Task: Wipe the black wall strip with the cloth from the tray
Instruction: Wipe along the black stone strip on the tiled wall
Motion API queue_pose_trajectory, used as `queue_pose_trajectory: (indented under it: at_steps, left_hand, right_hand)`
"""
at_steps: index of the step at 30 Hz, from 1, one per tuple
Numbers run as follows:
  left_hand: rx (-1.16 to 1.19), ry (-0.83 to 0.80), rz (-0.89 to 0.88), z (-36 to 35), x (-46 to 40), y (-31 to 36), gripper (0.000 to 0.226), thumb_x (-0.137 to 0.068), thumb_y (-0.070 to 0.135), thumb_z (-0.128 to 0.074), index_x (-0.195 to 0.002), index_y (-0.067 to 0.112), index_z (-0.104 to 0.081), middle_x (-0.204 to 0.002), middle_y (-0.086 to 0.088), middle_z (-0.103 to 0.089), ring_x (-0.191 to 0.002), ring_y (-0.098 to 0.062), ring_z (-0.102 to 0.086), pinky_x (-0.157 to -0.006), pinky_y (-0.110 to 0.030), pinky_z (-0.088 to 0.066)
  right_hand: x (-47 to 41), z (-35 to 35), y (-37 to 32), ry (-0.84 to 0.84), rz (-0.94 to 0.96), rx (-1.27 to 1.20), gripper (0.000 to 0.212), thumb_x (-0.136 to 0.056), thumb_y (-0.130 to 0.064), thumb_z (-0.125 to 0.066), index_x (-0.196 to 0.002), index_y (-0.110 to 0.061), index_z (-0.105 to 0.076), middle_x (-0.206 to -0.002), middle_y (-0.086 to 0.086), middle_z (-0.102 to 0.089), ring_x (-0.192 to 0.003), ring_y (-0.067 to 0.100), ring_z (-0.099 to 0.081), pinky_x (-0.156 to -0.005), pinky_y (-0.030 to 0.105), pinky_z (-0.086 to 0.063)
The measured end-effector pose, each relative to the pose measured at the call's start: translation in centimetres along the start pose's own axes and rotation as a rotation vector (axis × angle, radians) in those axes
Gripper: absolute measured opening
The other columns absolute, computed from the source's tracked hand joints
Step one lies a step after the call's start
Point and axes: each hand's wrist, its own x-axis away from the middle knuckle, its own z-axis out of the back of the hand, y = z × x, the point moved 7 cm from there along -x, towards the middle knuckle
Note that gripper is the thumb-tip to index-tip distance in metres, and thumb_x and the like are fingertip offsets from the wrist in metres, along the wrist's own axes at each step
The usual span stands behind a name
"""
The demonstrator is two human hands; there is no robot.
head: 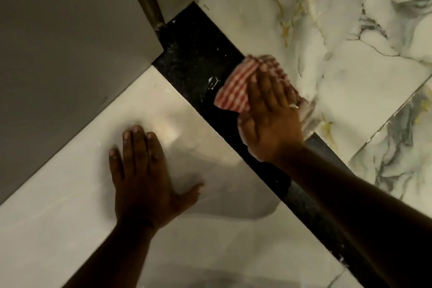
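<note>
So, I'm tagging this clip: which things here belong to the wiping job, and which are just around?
In the job: red-and-white checked cloth, black wall strip, right hand pressing the cloth.
Just there: left hand resting on pale tile, marbled tile, grey panel.

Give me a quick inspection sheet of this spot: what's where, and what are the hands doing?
Surface: black strip runs diagonally between pale tile and marbled tile; white specks on it.
Job's things: red-and-white checked cloth lies on the strip; tray not in view.
Clutter: nothing seen.
Hands: right hand presses the cloth with straight fingers; left hand rests flat on the pale tile.
Cables: nothing seen.
Surroundings: grey panel and metal post at the strip's far end.
</note>
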Motion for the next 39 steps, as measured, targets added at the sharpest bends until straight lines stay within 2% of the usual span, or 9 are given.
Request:
queue_pose_trajectory:
  at_steps: [4, 7, 10, 13, 16, 21, 26, 33, 39]
  left_hand:
    - [0.008, -0.017, 0.005, -0.2, 0.1, -0.1, 0.136, -0.073, 0.096, -0.034, -0.16, -0.008, -0.02, -0.169, -0.031, -0.013, -0.158, -0.047, -0.01, -0.124, -0.067, -0.011]
    - [0.02, -0.019, 0.012, -0.2, 0.2, 0.0, 0.135, -0.073, 0.093, -0.038, -0.158, -0.01, -0.023, -0.167, -0.033, -0.016, -0.157, -0.049, -0.013, -0.122, -0.069, -0.014]
    - [0.026, -0.005, 0.012, 0.1, 0.0, 0.0, 0.135, -0.07, 0.092, -0.045, -0.158, -0.009, -0.025, -0.167, -0.032, -0.019, -0.156, -0.049, -0.017, -0.121, -0.07, -0.017]
    - [0.025, -0.023, 0.012, 0.1, 0.0, 0.1, 0.135, -0.071, 0.093, -0.043, -0.16, -0.006, -0.022, -0.168, -0.029, -0.018, -0.157, -0.048, -0.016, -0.123, -0.069, -0.016]
    - [0.019, -0.027, 0.01, 0.0, 0.0, 0.0, 0.134, -0.072, 0.093, -0.04, -0.16, -0.006, -0.02, -0.169, -0.029, -0.016, -0.158, -0.045, -0.013, -0.123, -0.067, -0.015]
    - [0.031, -0.034, 0.017, -0.3, -0.1, 0.1, 0.136, -0.072, 0.097, -0.037, -0.159, -0.007, -0.024, -0.169, -0.029, -0.017, -0.158, -0.044, -0.013, -0.125, -0.065, -0.012]
    - [0.05, -0.053, 0.016, -0.2, 0.0, -0.1, 0.135, -0.071, 0.097, -0.038, -0.159, -0.005, -0.027, -0.169, -0.027, -0.019, -0.157, -0.046, -0.018, -0.125, -0.065, -0.014]
    - [0.025, -0.08, 0.01, 0.0, 0.1, 0.1, 0.135, -0.067, 0.091, -0.047, -0.157, -0.009, -0.031, -0.167, -0.03, -0.021, -0.156, -0.047, -0.018, -0.123, -0.067, -0.016]
    - [0.083, -0.072, 0.007, 0.4, 0.0, 0.2, 0.133, -0.065, 0.088, -0.055, -0.154, -0.009, -0.037, -0.163, -0.031, -0.03, -0.152, -0.05, -0.028, -0.121, -0.069, -0.022]
  right_hand:
    - [6.9, -1.3, -2.4, -0.044, 0.011, -0.004, 0.068, -0.097, -0.043, -0.029, -0.154, -0.006, -0.022, -0.162, 0.019, -0.017, -0.151, 0.036, -0.011, -0.121, 0.057, -0.013]
    - [4.9, -2.1, -6.6, -0.152, 0.226, 0.002, 0.069, -0.092, -0.043, -0.031, -0.151, -0.007, -0.035, -0.159, 0.019, -0.027, -0.148, 0.038, -0.018, -0.116, 0.065, -0.024]
    - [-2.8, -2.1, -9.2, -0.218, 0.38, 0.079, 0.077, -0.091, -0.049, -0.01, -0.157, -0.011, -0.014, -0.166, 0.017, -0.007, -0.153, 0.035, -0.001, -0.123, 0.056, -0.005]
    - [-8.6, -0.5, -5.3, -0.159, 0.175, 0.041, 0.074, -0.092, -0.045, -0.021, -0.157, -0.009, -0.02, -0.165, 0.018, -0.012, -0.153, 0.036, -0.008, -0.124, 0.049, -0.007]
    - [-6.5, 0.9, -0.1, 0.003, 0.049, 0.023, 0.068, -0.097, -0.039, -0.031, -0.153, -0.001, -0.031, -0.161, 0.025, -0.022, -0.149, 0.041, -0.02, -0.122, 0.05, -0.015]
    - [1.1, -1.3, -4.8, -0.079, 0.162, 0.029, 0.069, -0.096, -0.044, -0.028, -0.152, -0.004, -0.033, -0.16, 0.022, -0.025, -0.149, 0.038, -0.015, -0.121, 0.047, -0.002]
    - [-7.1, -2.0, -10.1, -0.143, 0.191, 0.061, 0.076, -0.094, -0.051, -0.011, -0.157, -0.009, -0.007, -0.167, 0.016, 0.0, -0.153, 0.031, 0.004, -0.12, 0.048, 0.009]
    - [-11.4, 0.3, -4.1, -0.049, -0.116, -0.008, 0.074, -0.097, -0.049, -0.014, -0.157, -0.006, -0.008, -0.166, 0.019, -0.003, -0.153, 0.032, 0.0, -0.124, 0.052, -0.008]
    - [-7.5, -1.1, -9.4, -0.137, 0.25, 0.054, 0.077, -0.092, -0.049, -0.013, -0.156, -0.008, -0.022, -0.166, 0.013, -0.012, -0.154, 0.031, -0.006, -0.123, 0.049, 0.003]
